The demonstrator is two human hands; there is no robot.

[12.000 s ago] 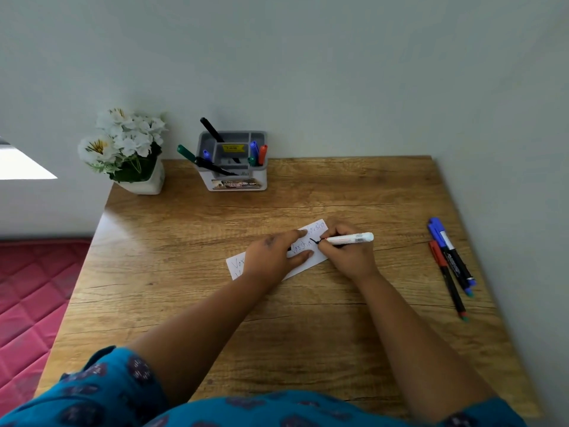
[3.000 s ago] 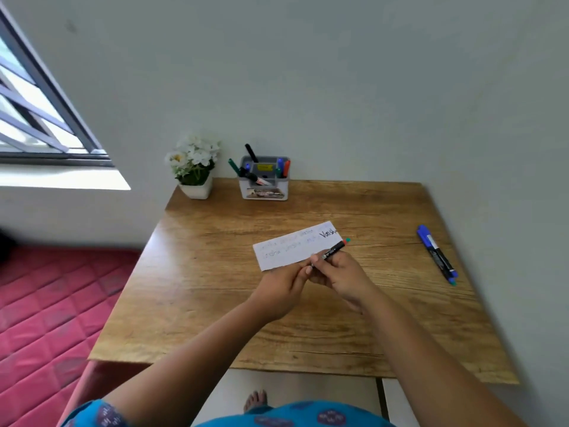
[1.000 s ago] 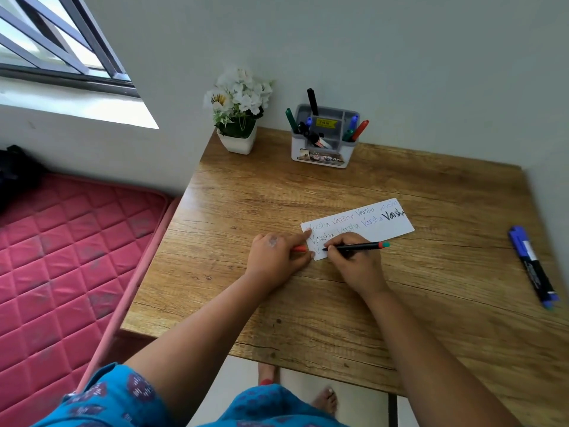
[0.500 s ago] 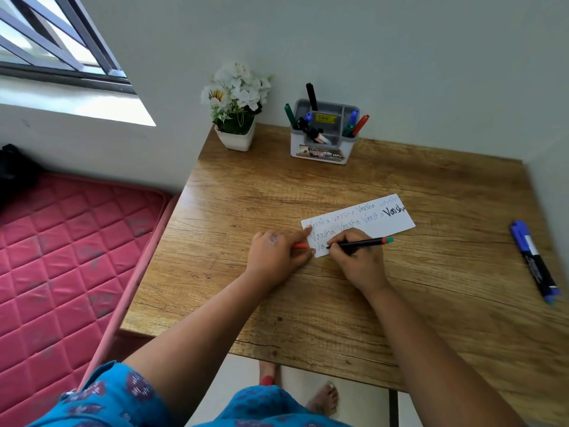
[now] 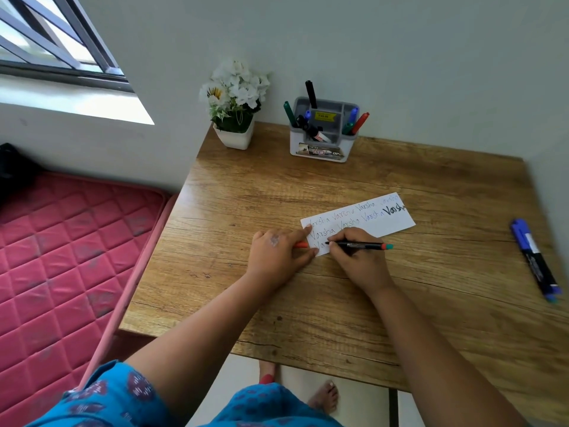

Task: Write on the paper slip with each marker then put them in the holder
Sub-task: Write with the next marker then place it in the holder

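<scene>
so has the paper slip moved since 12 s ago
Cannot tell. The camera shifted, and the paper slip lies about as far in front of the marker holder as before.

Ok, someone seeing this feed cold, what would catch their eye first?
Probably the two hands mid-table: the right hand grips a black marker with its tip on the paper slip, while the left hand presses the slip's near end and holds a red cap. Next, the grey holder bristling with markers at the back edge, beside white flowers.
</scene>
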